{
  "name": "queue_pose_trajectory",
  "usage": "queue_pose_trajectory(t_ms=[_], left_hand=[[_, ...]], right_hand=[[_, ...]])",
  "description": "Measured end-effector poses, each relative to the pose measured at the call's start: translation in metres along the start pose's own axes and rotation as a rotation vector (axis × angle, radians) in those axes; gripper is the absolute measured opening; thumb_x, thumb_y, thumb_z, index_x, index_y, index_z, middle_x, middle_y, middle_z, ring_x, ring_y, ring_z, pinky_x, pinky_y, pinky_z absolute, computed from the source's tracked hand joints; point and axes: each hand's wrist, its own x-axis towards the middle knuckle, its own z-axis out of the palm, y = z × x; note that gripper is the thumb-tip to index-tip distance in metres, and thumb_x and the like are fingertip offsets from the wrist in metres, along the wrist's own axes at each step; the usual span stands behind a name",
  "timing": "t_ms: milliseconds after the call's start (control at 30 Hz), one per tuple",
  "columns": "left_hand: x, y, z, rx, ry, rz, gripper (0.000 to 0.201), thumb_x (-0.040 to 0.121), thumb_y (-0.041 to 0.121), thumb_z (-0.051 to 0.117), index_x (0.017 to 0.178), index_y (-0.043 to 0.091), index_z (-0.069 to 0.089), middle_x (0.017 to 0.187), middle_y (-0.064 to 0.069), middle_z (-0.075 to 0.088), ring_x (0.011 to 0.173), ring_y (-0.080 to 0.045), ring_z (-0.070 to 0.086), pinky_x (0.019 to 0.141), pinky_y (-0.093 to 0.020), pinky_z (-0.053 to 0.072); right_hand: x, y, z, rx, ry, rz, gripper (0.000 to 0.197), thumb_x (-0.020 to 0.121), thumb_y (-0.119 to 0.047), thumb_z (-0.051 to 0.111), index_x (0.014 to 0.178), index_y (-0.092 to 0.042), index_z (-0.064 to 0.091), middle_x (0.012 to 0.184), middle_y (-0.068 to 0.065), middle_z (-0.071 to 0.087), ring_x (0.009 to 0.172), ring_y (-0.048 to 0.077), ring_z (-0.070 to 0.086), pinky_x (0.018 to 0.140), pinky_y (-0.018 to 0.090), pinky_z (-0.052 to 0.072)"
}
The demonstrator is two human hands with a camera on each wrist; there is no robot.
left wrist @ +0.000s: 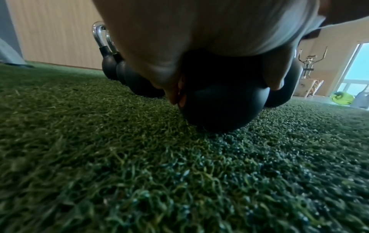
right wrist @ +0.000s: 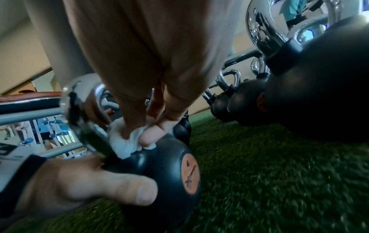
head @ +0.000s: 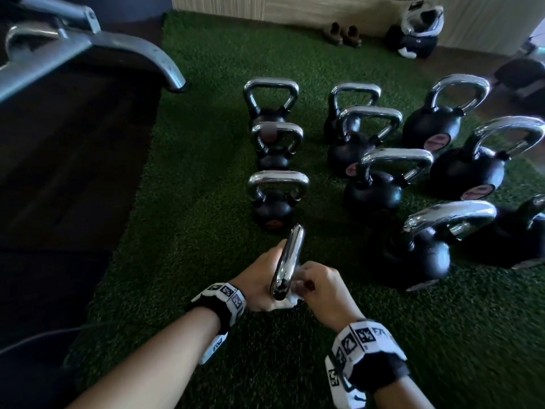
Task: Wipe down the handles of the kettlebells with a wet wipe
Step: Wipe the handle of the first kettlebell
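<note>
Mostly hidden: wet wipe (right wrist: 127,141) pinched in right-hand fingers (right wrist: 147,137), left hand (head: 259,278) gripping kettlebell (right wrist: 159,165).

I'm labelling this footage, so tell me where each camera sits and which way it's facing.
Head: high, looking down at kettlebell rows on turf; both forearms show.
Left wrist: near the turf, facing the nearest kettlebell; left hand overhead.
Right wrist: low, facing the right hand pinching the wet wipe; left thumb shows.
All three share that kettlebell.
</note>
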Motion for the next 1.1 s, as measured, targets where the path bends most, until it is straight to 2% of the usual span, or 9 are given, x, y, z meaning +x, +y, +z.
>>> queue_pose_trajectory(t_ms=[133, 300, 433, 500, 633, 700, 867, 967, 1100], left_hand=[[0.000, 0.002, -0.002, 0.023, -0.020, 0.019, 0.084, 0.067, 0.042, 0.085, 0.136, 0.019, 0.044, 0.120, 0.006, 0.054, 0.110, -0.015, 0.060, 0.096, -0.045, 0.053], [-0.002, -0.001, -0.001, 0.060, -0.014, 0.022, 0.095, 0.069, 0.049, 0.086, 0.146, 0.019, 0.039, 0.129, 0.009, 0.049, 0.120, -0.012, 0.055, 0.104, -0.039, 0.049], [0.000, 0.001, -0.001, 0.124, -0.029, 0.015, 0.077, 0.068, 0.042, 0.087, 0.131, 0.020, 0.048, 0.118, 0.014, 0.048, 0.108, -0.004, 0.054, 0.101, -0.038, 0.049], [-0.001, 0.001, -0.001, 0.100, -0.011, 0.017, 0.085, 0.068, 0.042, 0.088, 0.138, 0.023, 0.043, 0.121, 0.013, 0.048, 0.111, -0.005, 0.054, 0.101, -0.037, 0.050], [-0.004, 0.004, 0.000, 0.057, 0.022, -0.018, 0.093, 0.064, 0.045, 0.090, 0.139, 0.030, 0.039, 0.116, 0.010, 0.053, 0.106, -0.012, 0.060, 0.091, -0.043, 0.055], [-0.005, 0.005, 0.000, 0.055, 0.028, -0.027, 0.098, 0.064, 0.042, 0.090, 0.144, 0.030, 0.034, 0.118, 0.009, 0.054, 0.108, -0.014, 0.060, 0.092, -0.043, 0.055], [-0.006, 0.000, 0.001, 0.159, 0.007, 0.017, 0.112, 0.068, 0.023, 0.095, 0.156, 0.012, 0.026, 0.132, 0.023, 0.033, 0.122, 0.006, 0.035, 0.108, -0.008, 0.028], [-0.007, -0.001, 0.001, 0.141, 0.024, 0.010, 0.110, 0.067, 0.022, 0.096, 0.153, 0.010, 0.030, 0.126, 0.033, 0.031, 0.116, 0.014, 0.031, 0.105, -0.006, 0.027], [-0.007, 0.004, 0.002, 0.120, 0.009, 0.017, 0.102, 0.066, 0.020, 0.097, 0.149, 0.006, 0.038, 0.129, 0.008, 0.051, 0.113, 0.016, 0.037, 0.100, 0.006, 0.024]], right_hand=[[0.009, 0.002, -0.008, 0.094, -0.119, 0.035, 0.018, 0.087, -0.002, 0.072, 0.086, -0.020, 0.069, 0.084, -0.012, 0.065, 0.076, -0.007, 0.063, 0.068, 0.012, 0.047], [0.017, 0.004, -0.011, 0.302, -0.230, 0.047, 0.012, 0.089, -0.005, 0.072, 0.094, -0.015, 0.076, 0.097, 0.002, 0.074, 0.087, 0.022, 0.073, 0.077, 0.035, 0.060], [0.024, -0.002, -0.017, 0.224, -0.314, 0.065, 0.034, 0.090, 0.000, 0.068, 0.082, -0.034, 0.069, 0.077, -0.013, 0.073, 0.072, -0.001, 0.069, 0.067, 0.020, 0.053], [0.024, -0.003, -0.018, 0.294, -0.344, 0.062, 0.040, 0.090, 0.004, 0.067, 0.079, -0.035, 0.069, 0.075, -0.015, 0.073, 0.071, -0.003, 0.067, 0.067, 0.017, 0.052], [0.013, 0.006, -0.013, 0.623, -0.358, 0.109, 0.021, 0.092, 0.006, 0.065, 0.102, -0.008, 0.078, 0.097, 0.011, 0.077, 0.087, 0.019, 0.069, 0.080, 0.030, 0.058], [0.007, 0.010, -0.008, 0.880, -0.354, 0.206, 0.016, 0.094, 0.006, 0.062, 0.108, 0.009, 0.071, 0.095, 0.015, 0.074, 0.083, 0.019, 0.068, 0.077, 0.029, 0.057], [0.007, 0.009, 0.003, 1.352, -0.210, 0.329, 0.018, 0.094, 0.000, 0.058, 0.101, 0.002, 0.074, 0.092, 0.016, 0.074, 0.079, 0.020, 0.072, 0.073, 0.030, 0.061], [0.003, 0.009, 0.010, 1.398, -0.196, 0.312, 0.017, 0.095, 0.000, 0.057, 0.099, 0.001, 0.074, 0.092, 0.015, 0.074, 0.079, 0.020, 0.073, 0.073, 0.030, 0.060], [0.004, 0.007, 0.005, 1.377, -0.144, 0.301, 0.020, 0.089, 0.003, 0.062, 0.108, 0.005, 0.069, 0.092, 0.019, 0.075, 0.076, 0.022, 0.074, 0.070, 0.030, 0.062]])
